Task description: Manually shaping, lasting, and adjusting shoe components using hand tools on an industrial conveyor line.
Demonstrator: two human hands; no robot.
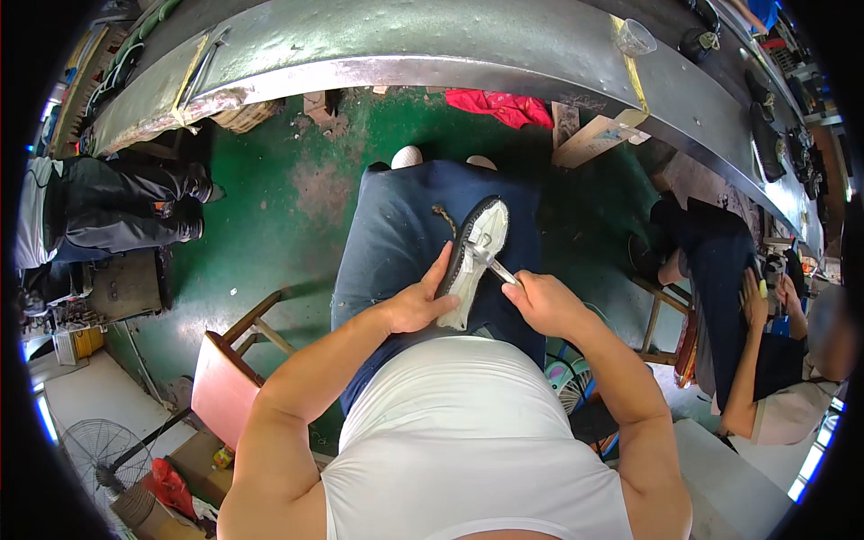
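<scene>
A shoe (497,223) rests bottom up on my lap, its pale underside showing inside a dark, stitched edge. My left hand (421,303) is wrapped round its near left side, thumb toward the heel part. In my right hand (547,304) is the handle of a small metal hammer (481,255), whose head lies against the middle of the underside. A short brown lace (443,214) sticks out beside the shoe onto my dark blue apron (387,234). My right fingers are curled, partly hidden by the hand itself.
A long metal workbench (360,72) curves across the far side, with a clear plastic cup (634,38) on it. Red cloth (504,106) lies beneath. Wooden stools (229,382) stand left and right. Co-workers sit at the left (117,207) and right (720,243). A fan (103,463) stands lower left.
</scene>
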